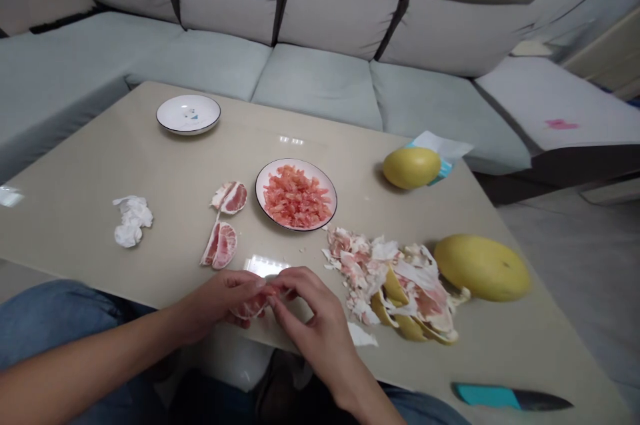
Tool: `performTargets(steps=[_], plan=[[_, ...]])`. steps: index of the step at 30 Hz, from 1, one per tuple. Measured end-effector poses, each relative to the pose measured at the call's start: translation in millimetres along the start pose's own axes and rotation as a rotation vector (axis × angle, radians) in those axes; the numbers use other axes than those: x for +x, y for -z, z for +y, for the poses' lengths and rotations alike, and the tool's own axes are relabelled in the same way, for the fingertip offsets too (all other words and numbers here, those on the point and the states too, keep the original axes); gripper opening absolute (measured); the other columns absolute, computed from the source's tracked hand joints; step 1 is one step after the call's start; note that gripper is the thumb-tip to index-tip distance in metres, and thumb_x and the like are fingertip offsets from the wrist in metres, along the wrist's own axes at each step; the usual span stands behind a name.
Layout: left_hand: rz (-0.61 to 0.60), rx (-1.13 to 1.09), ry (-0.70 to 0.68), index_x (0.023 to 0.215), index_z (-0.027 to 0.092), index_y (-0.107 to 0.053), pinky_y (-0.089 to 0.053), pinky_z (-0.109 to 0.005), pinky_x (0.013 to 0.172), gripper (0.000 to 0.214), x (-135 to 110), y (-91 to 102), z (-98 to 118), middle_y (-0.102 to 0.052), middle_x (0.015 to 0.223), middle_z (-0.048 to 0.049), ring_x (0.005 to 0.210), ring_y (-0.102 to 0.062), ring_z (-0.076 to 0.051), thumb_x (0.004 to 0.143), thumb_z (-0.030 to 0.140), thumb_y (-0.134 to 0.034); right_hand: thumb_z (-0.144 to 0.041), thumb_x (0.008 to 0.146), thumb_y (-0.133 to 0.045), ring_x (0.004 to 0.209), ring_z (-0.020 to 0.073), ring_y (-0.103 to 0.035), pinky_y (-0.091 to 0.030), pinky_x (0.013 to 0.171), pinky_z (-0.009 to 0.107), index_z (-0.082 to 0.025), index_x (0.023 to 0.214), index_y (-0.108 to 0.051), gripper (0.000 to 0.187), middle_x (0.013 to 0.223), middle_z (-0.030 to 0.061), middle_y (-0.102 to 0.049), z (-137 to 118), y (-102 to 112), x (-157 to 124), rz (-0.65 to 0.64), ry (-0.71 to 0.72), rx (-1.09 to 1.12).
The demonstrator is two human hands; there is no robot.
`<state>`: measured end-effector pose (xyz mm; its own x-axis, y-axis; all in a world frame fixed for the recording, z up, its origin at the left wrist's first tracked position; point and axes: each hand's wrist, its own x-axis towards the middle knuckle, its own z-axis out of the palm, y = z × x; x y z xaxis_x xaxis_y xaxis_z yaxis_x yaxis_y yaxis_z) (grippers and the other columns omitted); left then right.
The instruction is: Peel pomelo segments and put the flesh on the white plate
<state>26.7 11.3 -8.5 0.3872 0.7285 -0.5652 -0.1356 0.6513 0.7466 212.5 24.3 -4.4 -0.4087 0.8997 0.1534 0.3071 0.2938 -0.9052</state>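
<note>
Close to the table's near edge, my left hand (220,298) is closed around a pink pomelo segment (249,308), partly hidden by the fingers. My right hand (313,315) meets it from the right, thumb and fingers pinched at the segment's upper end. Whether a loose bit of pulp sits in that pinch is hard to make out. Beyond the hands lie more pomelo segments (225,245) with white membrane. A dark-rimmed plate (261,201) holds a heap of pink pomelo pulp (297,198). To the right, membrane and peel scraps (395,278) form a pile.
Two whole yellow pomelos (483,268) rest at the right, the farther beside a tissue packet (445,148). A teal-handled knife (510,397) lies at the near right edge. Crumpled tissue (133,219) and a white plate (175,125) are at the left. A grey sofa (320,81) stands behind.
</note>
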Motion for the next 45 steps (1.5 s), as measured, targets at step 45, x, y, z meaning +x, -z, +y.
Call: performTargets(steps=[45], plan=[[0.104, 0.132, -0.342, 0.107, 0.025, -0.049, -0.050, -0.028, 0.075, 0.034, 5, -2.0, -12, -0.058, 0.107, -0.0047, 0.095, -0.059, -0.019, 0.079, 0.024, -0.068, -0.027, 0.082, -0.064, 0.064, 0.0145, -0.059, -0.046, 0.059, 0.025, -0.020, 0.086, -0.072, 0.012, 0.076, 0.0027, -0.067, 12, 12, 8, -0.107, -0.308, 0.018]])
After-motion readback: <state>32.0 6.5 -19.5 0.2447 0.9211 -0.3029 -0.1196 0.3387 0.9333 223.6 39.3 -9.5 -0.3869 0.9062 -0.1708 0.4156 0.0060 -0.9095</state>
